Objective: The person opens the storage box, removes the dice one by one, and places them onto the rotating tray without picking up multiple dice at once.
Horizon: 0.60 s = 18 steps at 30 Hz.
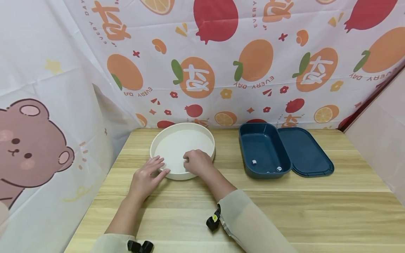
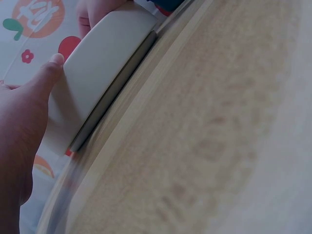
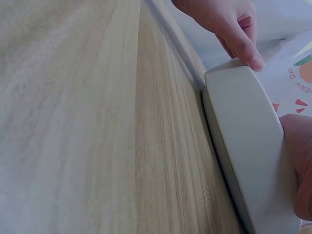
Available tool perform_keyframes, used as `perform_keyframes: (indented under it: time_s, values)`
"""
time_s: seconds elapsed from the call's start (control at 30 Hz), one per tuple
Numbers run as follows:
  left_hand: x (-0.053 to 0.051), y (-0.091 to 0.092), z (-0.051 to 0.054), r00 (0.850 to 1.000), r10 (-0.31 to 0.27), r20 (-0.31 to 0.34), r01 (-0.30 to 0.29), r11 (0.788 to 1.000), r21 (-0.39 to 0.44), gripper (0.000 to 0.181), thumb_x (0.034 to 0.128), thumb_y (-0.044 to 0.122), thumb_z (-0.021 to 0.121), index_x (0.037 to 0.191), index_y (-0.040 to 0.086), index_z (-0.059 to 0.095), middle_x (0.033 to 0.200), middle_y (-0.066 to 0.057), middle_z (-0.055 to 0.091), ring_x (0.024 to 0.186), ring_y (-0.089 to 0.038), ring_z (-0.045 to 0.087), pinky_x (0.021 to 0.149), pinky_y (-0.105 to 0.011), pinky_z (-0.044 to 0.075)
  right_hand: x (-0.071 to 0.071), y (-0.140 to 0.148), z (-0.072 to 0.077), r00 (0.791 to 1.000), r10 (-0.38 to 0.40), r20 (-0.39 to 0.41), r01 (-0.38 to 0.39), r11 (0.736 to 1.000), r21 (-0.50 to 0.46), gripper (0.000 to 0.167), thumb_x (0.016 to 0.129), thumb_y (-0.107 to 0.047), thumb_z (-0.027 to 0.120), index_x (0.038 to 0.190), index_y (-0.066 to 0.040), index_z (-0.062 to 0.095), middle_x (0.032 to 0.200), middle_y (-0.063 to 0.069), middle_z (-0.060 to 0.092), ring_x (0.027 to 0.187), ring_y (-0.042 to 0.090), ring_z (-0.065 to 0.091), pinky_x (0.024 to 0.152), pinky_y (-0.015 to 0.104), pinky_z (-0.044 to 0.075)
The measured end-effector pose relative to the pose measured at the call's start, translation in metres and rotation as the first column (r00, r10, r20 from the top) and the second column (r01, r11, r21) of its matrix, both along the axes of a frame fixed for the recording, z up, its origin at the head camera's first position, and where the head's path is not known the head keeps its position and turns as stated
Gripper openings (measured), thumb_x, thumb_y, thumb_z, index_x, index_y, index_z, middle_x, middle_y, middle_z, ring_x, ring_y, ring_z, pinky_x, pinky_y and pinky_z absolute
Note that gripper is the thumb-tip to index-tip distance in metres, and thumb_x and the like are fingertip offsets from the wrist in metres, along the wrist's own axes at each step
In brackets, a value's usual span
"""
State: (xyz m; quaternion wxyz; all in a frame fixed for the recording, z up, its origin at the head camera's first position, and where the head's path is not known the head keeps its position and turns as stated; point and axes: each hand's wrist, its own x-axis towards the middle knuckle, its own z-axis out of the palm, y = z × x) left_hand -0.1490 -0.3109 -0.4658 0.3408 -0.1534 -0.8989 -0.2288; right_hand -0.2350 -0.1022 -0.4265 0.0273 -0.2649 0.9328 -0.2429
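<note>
A round cream tray (image 1: 181,175) stands on the table. My left hand (image 1: 145,178) rests at its left front rim, fingers spread and relaxed; in the left wrist view the thumb of that hand (image 2: 24,107) touches the rim of the tray (image 2: 97,68). Over the tray's right front part, my right hand (image 1: 198,163) has curled fingers and pinches a small white thing (image 1: 185,160), too small to make out fully. The tray wall (image 3: 248,136) hides those fingertips from the right wrist camera.
Right of the tray stands a dark blue container (image 1: 264,147) with a white die (image 1: 254,162) and another die (image 1: 279,169) inside. Its flat blue lid (image 1: 305,151) lies against its right side. Printed cloth (image 1: 226,70) hangs behind the table.
</note>
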Motion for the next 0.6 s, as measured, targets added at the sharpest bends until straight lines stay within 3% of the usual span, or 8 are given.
perform_keyframes:
  time_s: [0.3,0.5,0.6]
  values:
    - [0.001,0.002,0.002,0.999,0.015,0.033,-0.015,1.0,0.003,0.036,0.0723,0.02,0.086,0.103,0.003,0.077,0.115,-0.011,0.073,0.117,-0.031,0.065,0.111,-0.044,0.045,0.001,0.02,0.001,0.991,0.073,-0.113,-0.092,0.981,-0.173,0.022,0.089,-0.015,0.067,0.109,-0.012,0.076,0.11,0.0,0.074,0.109,0.014,0.068,0.097,0.028,0.056]
    - [0.0,0.001,0.002,0.999,0.024,0.04,-0.024,1.0,0.008,0.036,0.0726,0.022,0.086,0.102,0.003,0.077,0.116,-0.01,0.073,0.117,-0.03,0.064,0.11,-0.045,0.045,0.002,0.048,0.008,1.0,0.004,-0.008,-0.006,0.968,-0.251,0.035,0.092,-0.028,0.07,0.124,-0.013,0.069,0.125,0.002,0.069,0.123,0.017,0.061,0.108,0.034,0.051]
    - [0.0,0.001,0.002,0.999,0.021,0.039,-0.022,1.0,0.013,0.037,0.0725,0.021,0.087,0.103,0.003,0.077,0.116,-0.01,0.073,0.117,-0.03,0.064,0.111,-0.043,0.044,0.003,0.066,0.012,0.999,-0.046,0.025,0.051,0.954,-0.294,0.049,0.089,-0.036,0.073,0.132,-0.015,0.064,0.133,0.003,0.064,0.122,0.021,0.061,0.106,0.037,0.053]
